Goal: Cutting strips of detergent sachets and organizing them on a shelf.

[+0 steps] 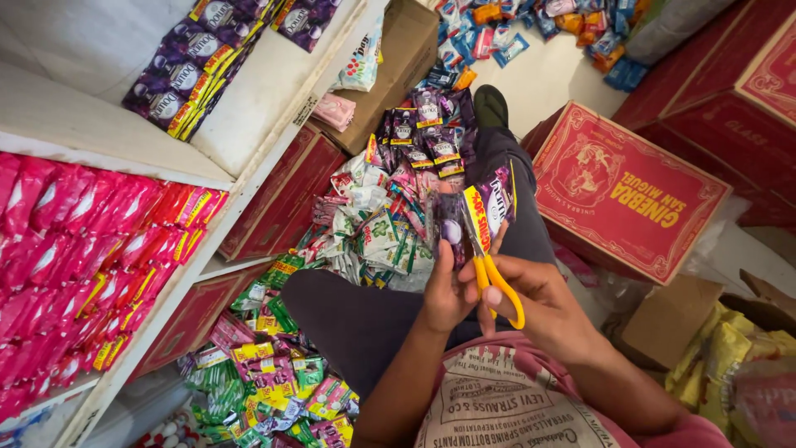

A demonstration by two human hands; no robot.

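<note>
Right hand fingers curled through yellow scissors handles, blades at strip of purple sachets. Left hand pinches strip from below, thumb and fingers closed on it, above lap.

Risks, judged: blades close to left thumb, slip could nick it; cut off the seam could slit sachet and spill contents; cut pieces could drop into mixed sachet pile on floor.

Containers: white shelf holds purple sachet stacks above, pink packets below. Red cartons closed, contents hidden. Brown box contents unclear.
</note>
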